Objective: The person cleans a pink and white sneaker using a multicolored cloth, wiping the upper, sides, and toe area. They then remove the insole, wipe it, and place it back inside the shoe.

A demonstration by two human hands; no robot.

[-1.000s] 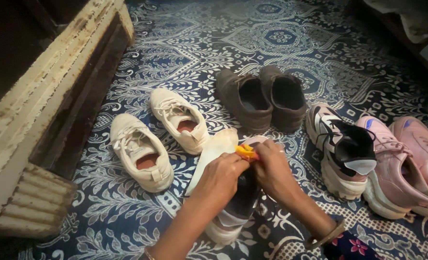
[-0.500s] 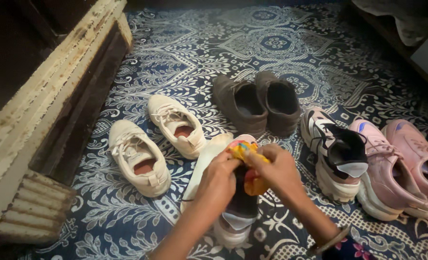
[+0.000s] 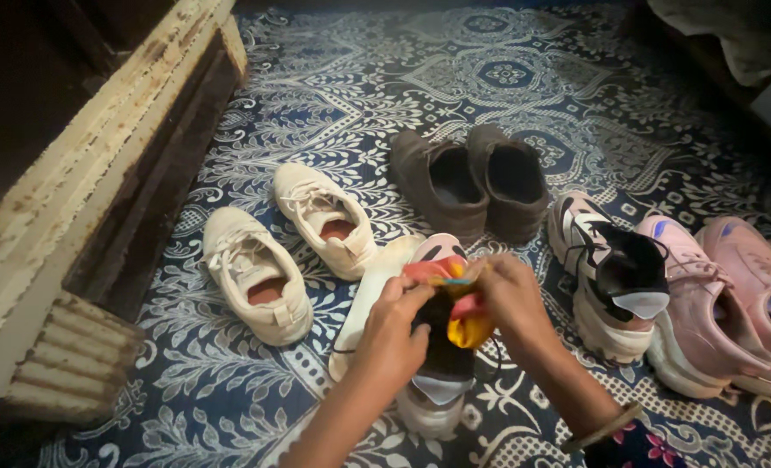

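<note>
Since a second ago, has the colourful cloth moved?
Yes. The colourful cloth has come further out of the shoe under both hands, now hanging lower toward the shoe's heel.

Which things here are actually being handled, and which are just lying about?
Handled: colourful cloth, held by left hand and right hand; black-and-white shoe beneath them.

Lying about: cream shoes, brown shoes, pink shoes, loose insole.
</note>
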